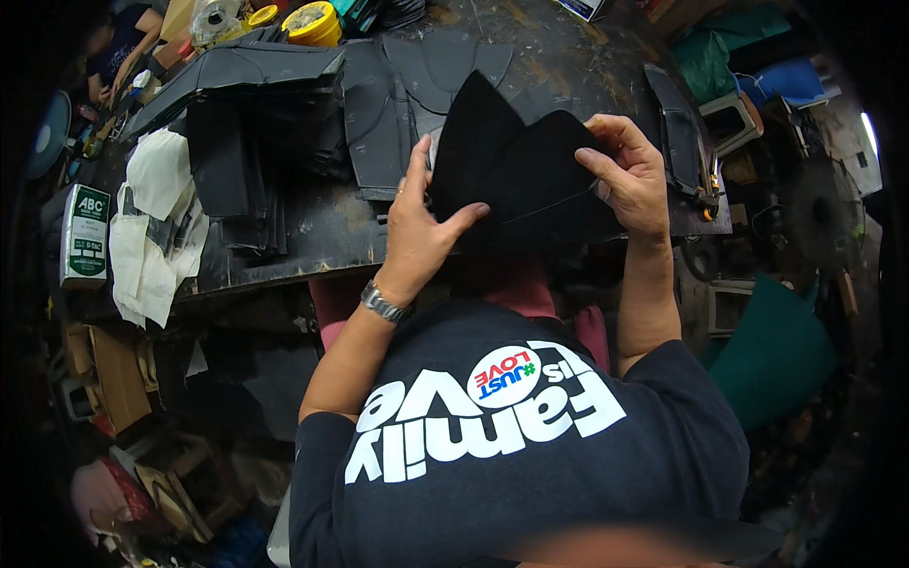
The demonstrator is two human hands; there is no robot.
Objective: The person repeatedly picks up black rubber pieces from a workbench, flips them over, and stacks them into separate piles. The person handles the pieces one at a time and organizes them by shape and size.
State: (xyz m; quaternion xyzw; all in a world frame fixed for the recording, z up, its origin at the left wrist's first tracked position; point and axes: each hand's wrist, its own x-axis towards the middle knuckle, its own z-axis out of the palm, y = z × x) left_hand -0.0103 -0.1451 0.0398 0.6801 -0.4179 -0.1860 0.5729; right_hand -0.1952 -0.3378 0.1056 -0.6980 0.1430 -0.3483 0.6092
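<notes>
Left hand [417, 227] and right hand [630, 175] are both gripping the black fabric pieces [525, 175], holding them above the near edge of the dark worktable [312, 237].

I see the fabric pieces [516, 175] held between my left hand [417, 232] and right hand [630, 180], above the bench [322, 232]. Beyond the left hand lie flat cut panels [398, 104]; further left sits a panel stack [241, 85]. Cloth bags [151, 227] hang off the bench edge, far left of that hand.
</notes>
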